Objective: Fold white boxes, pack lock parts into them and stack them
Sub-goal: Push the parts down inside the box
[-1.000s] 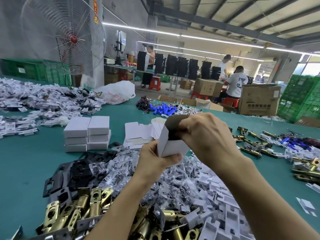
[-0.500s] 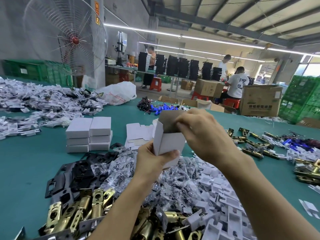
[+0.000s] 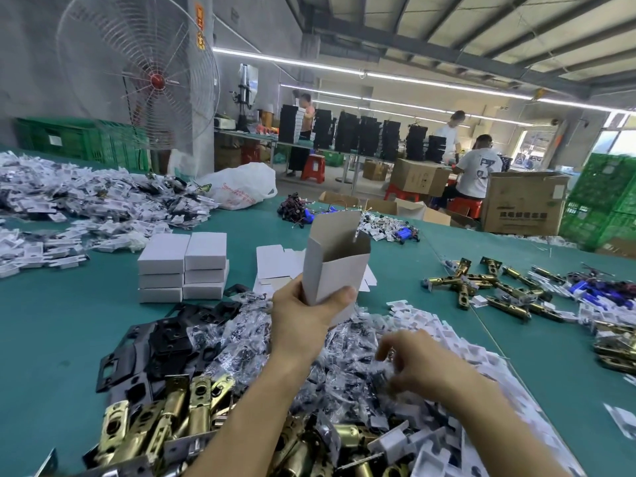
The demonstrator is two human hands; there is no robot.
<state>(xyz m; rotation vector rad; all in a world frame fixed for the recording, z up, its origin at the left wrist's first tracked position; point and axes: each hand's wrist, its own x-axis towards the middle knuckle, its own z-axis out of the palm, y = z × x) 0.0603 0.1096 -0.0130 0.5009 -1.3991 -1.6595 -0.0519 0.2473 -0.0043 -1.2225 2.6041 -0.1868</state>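
Holding a white box point(image 3: 339, 266) up in the left hand point(image 3: 303, 315), above the middle of the green worktop point(image 3: 51, 339). Gripping its lower end, with the thumb in front and the other fingers curled round the back. Open at the top, brown inside, with one flap sticking up at the far side. Reaching down with the right hand point(image 3: 423, 366) into a heap of small clear bags point(image 3: 241, 339) near the front edge. Bent at the fingers and touching the bags, but too blurry to tell if anything is held. Just left of the bags, a pile of black plates point(image 3: 161, 342), and in front of those, at the front edge, a pile of gold lock parts point(image 3: 165, 418). To the right of the bags, a heap of white plastic bits point(image 3: 447, 339). Further back, left of the middle, closed white boxes point(image 3: 184, 266) in two piles side by side, three high each. Just beside them on the right, flat box cards point(image 3: 275, 266), partly hidden behind the held box.
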